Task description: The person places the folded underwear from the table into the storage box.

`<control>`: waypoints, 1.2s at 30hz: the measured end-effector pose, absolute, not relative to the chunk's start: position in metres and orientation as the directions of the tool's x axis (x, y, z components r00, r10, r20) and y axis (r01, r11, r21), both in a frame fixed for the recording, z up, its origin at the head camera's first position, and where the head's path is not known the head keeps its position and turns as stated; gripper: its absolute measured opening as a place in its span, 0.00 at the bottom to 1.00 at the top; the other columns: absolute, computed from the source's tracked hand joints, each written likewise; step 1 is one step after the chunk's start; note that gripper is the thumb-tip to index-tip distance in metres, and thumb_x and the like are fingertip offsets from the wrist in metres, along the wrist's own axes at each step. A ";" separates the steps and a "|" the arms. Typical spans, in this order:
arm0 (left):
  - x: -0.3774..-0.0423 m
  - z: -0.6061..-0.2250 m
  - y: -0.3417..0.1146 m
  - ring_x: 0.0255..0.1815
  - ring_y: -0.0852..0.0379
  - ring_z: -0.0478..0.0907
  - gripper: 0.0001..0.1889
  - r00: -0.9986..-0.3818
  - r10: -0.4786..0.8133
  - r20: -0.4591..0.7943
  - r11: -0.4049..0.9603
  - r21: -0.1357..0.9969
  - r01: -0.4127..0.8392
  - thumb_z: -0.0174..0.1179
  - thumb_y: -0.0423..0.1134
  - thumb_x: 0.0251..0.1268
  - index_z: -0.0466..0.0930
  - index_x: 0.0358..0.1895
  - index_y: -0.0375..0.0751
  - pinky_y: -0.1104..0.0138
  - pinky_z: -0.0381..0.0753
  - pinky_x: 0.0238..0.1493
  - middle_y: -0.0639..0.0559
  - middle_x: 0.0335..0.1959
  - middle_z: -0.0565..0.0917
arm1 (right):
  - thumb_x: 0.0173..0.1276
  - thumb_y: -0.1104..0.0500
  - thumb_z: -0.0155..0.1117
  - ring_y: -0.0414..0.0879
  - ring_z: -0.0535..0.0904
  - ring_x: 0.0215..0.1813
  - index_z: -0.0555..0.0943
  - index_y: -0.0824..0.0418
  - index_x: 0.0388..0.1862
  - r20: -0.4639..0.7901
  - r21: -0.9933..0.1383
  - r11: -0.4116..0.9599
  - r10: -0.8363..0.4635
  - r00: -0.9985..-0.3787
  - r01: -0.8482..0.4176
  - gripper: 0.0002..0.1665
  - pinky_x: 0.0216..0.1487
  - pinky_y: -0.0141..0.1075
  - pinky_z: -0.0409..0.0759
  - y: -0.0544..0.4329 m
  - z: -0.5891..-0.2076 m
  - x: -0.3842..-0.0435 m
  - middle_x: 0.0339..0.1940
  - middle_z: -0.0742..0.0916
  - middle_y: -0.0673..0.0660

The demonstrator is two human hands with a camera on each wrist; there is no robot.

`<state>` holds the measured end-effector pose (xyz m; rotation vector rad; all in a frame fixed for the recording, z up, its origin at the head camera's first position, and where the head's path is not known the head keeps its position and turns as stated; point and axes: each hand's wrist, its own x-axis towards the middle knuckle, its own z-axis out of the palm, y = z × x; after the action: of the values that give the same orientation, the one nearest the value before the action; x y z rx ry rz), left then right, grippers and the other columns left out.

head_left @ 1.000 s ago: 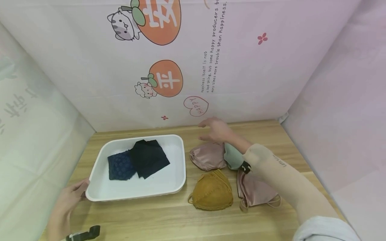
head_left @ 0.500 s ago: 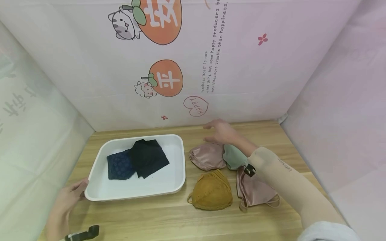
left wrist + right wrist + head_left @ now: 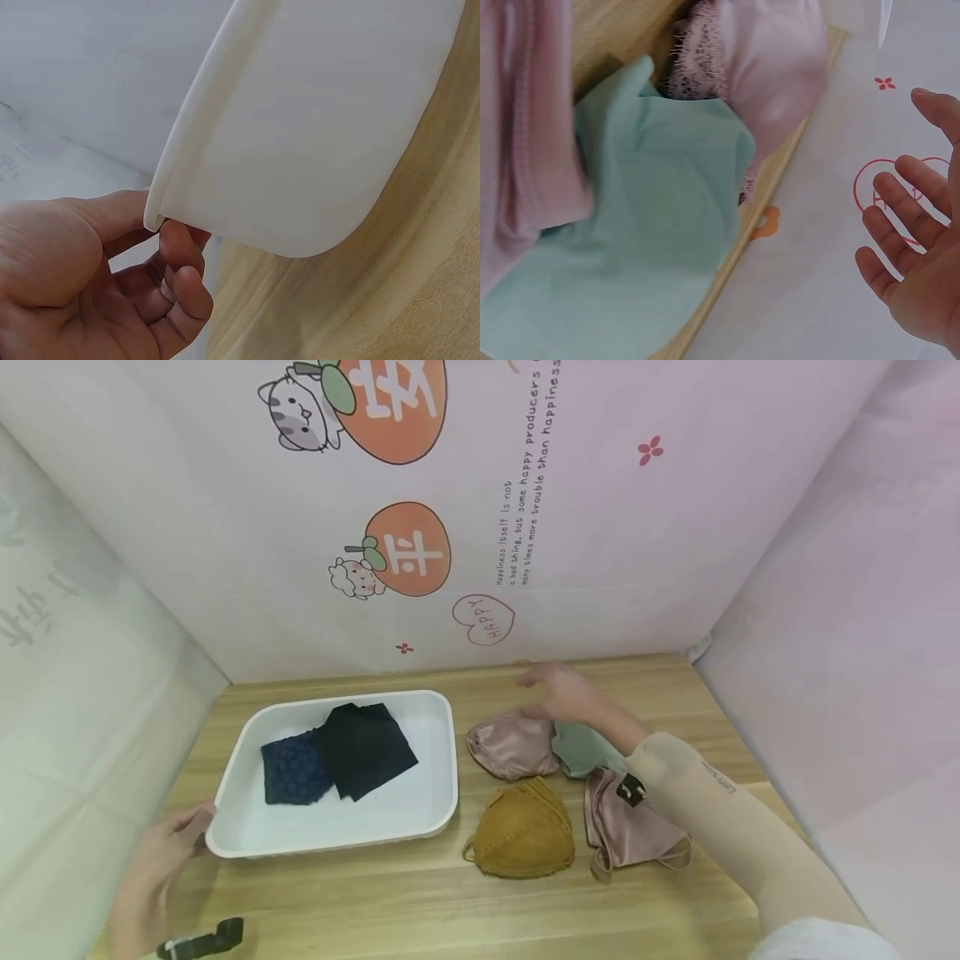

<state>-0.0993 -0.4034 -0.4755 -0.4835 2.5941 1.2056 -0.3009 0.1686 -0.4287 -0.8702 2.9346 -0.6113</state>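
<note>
In the head view my left hand [image 3: 161, 852] pinches the near left corner of a white plastic tray [image 3: 390, 814]. The left wrist view shows the thumb on the outer side of the tray's rim [image 3: 184, 127] and curled fingers beneath it. Inside lie a folded navy patterned garment [image 3: 294, 772] and a folded black garment [image 3: 367, 752], partly overlapping. My right hand [image 3: 567, 695] hovers with spread fingers over the far side of a pink satin bra [image 3: 510, 747] and a pale green garment [image 3: 581, 752]. Its palm shows bare in the right wrist view.
A mustard folded bra [image 3: 525, 835] lies right of the tray on the wooden table [image 3: 360, 902]. Beside it is another pink satin garment [image 3: 637, 835] with thin straps, partly under my right forearm. Printed white cloth walls [image 3: 585, 543] enclose the table's back and sides.
My right hand has drifted a little to the right above the garments. The left hand keeps its hold on the tray, and the garments lie as before.
</note>
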 end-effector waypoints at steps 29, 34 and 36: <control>-0.097 -0.477 -0.407 0.39 0.73 0.79 0.38 -0.914 -0.183 -0.361 0.621 0.678 -0.392 0.39 0.62 0.78 0.62 0.72 0.28 0.49 0.85 0.51 0.34 0.60 0.81 | 0.55 0.39 0.77 0.52 0.84 0.50 0.84 0.58 0.57 0.001 -0.283 0.797 -0.557 -0.831 -0.534 0.36 0.54 0.49 0.83 0.178 -0.456 -0.288 0.50 0.89 0.57; -0.100 -0.478 -0.407 0.38 0.72 0.79 0.38 -0.912 -0.195 -0.361 0.603 0.689 -0.402 0.41 0.61 0.78 0.62 0.71 0.28 0.56 0.86 0.48 0.36 0.59 0.82 | 0.55 0.37 0.76 0.54 0.82 0.54 0.83 0.56 0.58 -0.031 -0.250 0.818 -0.541 -0.840 -0.518 0.37 0.58 0.51 0.81 0.177 -0.459 -0.288 0.52 0.89 0.55; -0.101 -0.479 -0.407 0.37 0.72 0.80 0.37 -0.914 -0.199 -0.354 0.591 0.700 -0.400 0.42 0.59 0.79 0.63 0.71 0.27 0.63 0.87 0.46 0.37 0.58 0.82 | 0.54 0.37 0.76 0.54 0.82 0.54 0.83 0.55 0.58 -0.039 -0.236 0.820 -0.544 -0.838 -0.521 0.37 0.59 0.52 0.80 0.176 -0.460 -0.289 0.51 0.89 0.54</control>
<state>-0.1005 -0.4073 -0.4787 -0.4957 2.5829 1.2243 -0.2889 0.1763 -0.4601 -0.8501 2.8967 -0.3297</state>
